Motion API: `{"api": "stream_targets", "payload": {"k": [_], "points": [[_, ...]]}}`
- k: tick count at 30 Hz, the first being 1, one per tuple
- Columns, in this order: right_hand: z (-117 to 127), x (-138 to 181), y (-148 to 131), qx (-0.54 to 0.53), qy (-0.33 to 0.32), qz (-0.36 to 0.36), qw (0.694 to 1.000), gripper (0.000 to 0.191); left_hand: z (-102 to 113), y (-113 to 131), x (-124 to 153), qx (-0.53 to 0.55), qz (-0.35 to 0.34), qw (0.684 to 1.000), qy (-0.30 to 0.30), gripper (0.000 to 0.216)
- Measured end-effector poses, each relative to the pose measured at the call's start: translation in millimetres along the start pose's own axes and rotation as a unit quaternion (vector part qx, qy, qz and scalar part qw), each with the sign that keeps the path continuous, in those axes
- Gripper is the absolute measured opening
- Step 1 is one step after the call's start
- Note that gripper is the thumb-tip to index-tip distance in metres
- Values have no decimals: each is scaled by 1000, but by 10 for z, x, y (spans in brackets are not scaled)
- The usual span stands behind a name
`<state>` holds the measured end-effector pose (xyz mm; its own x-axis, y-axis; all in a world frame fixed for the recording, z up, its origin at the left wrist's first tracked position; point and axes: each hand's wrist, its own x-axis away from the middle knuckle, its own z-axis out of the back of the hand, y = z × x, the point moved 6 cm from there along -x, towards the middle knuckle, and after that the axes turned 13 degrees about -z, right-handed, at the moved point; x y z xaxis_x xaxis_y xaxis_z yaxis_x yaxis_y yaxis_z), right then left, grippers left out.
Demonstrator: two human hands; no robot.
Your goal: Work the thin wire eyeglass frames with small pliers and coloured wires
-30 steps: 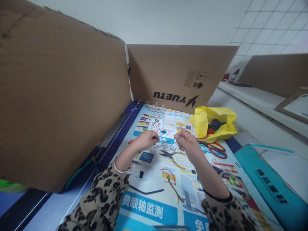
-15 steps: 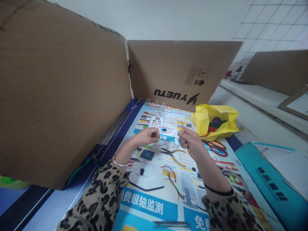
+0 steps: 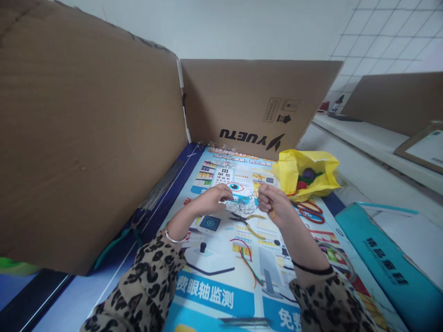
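Note:
My left hand (image 3: 217,198) hovers over the poster-covered table, fingers loosely curved and slightly apart, with nothing clear between them. My right hand (image 3: 272,199) is closed in a pinch on a thin wire (image 3: 256,188) that is barely visible. Between the two hands lies a loose tangle of fine silvery wire (image 3: 242,208) with a bit of green in it. Just below it rest pliers with yellow handles (image 3: 256,233), jaws pointing left. Nearer to me, red, green and orange wires (image 3: 249,265) lie on the poster.
A yellow bag (image 3: 289,173) holding coloured balls stands at right, beside red-handled scissors (image 3: 311,214). A teal box (image 3: 387,258) sits further right. Cardboard panels (image 3: 131,138) wall off the left and back. Straight wires (image 3: 161,186) lie along the left panel. Thin metal rods (image 3: 244,321) lie up front.
My left hand's fingers have loosened from a closed pinch and reach slightly further right. My right hand stays pinched. The view has shifted slightly.

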<state>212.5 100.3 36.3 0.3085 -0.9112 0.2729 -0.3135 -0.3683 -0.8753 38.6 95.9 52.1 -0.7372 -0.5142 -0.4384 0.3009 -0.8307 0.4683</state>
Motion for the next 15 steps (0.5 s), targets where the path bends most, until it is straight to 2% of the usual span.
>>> {"api": "stream_targets", "payload": {"k": [7, 15], "points": [[38, -29, 10, -15, 0, -2, 1000, 23, -46, -18, -11, -86, -8, 996, 5, 16], [49, -32, 11, -19, 5, -9, 1000, 26, -108, 25, -12, -99, -46, 994, 0, 14]]}}
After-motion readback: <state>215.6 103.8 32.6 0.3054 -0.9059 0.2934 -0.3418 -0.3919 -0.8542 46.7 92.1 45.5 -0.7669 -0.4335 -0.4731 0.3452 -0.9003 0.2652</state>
